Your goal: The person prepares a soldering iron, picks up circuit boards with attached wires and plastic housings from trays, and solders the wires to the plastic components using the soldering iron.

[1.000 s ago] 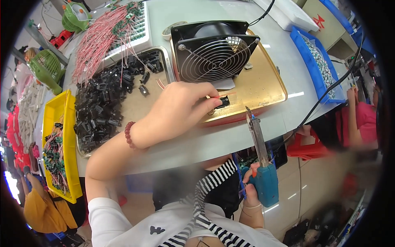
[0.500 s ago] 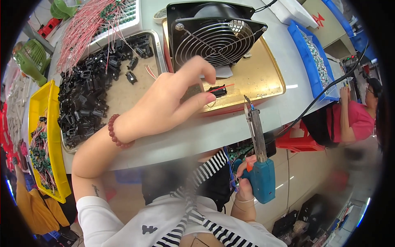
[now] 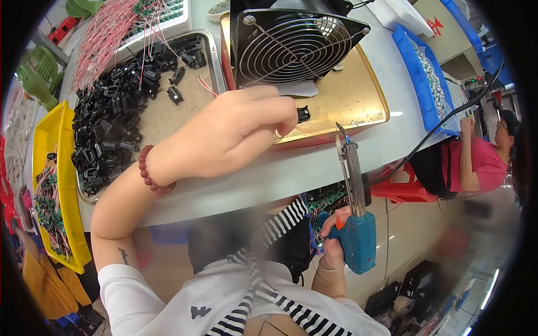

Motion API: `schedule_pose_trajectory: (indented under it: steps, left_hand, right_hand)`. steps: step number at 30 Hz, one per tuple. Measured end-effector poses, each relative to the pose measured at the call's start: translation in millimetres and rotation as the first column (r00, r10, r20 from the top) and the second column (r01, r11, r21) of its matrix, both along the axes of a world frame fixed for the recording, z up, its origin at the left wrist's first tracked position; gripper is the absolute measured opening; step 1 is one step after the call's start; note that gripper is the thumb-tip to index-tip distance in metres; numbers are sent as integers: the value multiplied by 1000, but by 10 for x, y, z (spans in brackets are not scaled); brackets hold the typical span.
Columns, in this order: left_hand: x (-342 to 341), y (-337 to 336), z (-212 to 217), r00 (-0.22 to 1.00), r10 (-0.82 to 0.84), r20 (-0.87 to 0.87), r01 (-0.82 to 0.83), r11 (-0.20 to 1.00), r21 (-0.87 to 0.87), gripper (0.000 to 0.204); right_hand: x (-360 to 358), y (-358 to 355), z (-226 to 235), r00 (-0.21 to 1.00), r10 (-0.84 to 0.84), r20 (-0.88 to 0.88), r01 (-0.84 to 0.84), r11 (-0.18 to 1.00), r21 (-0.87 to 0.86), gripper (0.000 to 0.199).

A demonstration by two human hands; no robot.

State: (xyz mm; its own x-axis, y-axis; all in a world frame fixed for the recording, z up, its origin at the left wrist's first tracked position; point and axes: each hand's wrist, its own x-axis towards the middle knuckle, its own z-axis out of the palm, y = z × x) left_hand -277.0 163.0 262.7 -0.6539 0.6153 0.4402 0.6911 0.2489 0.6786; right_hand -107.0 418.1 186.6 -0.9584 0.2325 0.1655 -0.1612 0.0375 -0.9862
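Note:
My left hand (image 3: 241,129), with a red bead bracelet on its wrist, is closed over the front edge of a gold-coloured box lid (image 3: 358,84). Thumb and bent forefinger pinch a small black plastic housing (image 3: 303,115), whose end sticks out to the right of the fingers; the rest is hidden. My right hand (image 3: 335,246) is wrapped round the teal handle of a soldering gun (image 3: 358,241) with an orange trigger. Its metal tip points up, just off the lid's front edge and apart from the housing.
A black fan with a wire grille (image 3: 297,56) stands on the lid. To the left are a metal tray (image 3: 216,61) of black housings, red-and-white wires (image 3: 106,42) and a yellow bin (image 3: 70,185). At right are a blue bin (image 3: 412,73), a black cable (image 3: 443,123) and a seated person (image 3: 482,157).
My left fingers have lowered and closed on the black housing; the red wire seen across it is now out of sight. The soldering gun stays nearly in place.

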Motion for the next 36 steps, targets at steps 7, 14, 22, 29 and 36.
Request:
schedule_pose_trajectory:
  steps: [7, 14, 22, 29, 36]
  left_hand:
    - [38, 15, -28, 1000, 15, -15, -16, 999, -46, 12]
    - [66, -10, 55, 997, 75, 23, -72, 992, -104, 12]
    - [34, -53, 61, 969, 166, -183, -202, 958, -206, 8]
    - [30, -63, 80, 982, 108, -152, -135, 974, -179, 8]
    - [78, 44, 68, 966, 200, 164, -188, 978, -86, 13]
  right_hand:
    - [8, 4, -12, 1000, -9, -18, 9, 1000, 27, 55]
    - [30, 26, -57, 999, 9, -32, -7, 998, 61, 53]
    - [41, 36, -74, 1000, 4, -30, -2, 997, 81, 53]
    - [46, 13, -38, 1000, 4, -4, -4, 998, 59, 54]
    - [43, 22, -71, 999, 3, -32, -1, 999, 50, 55]
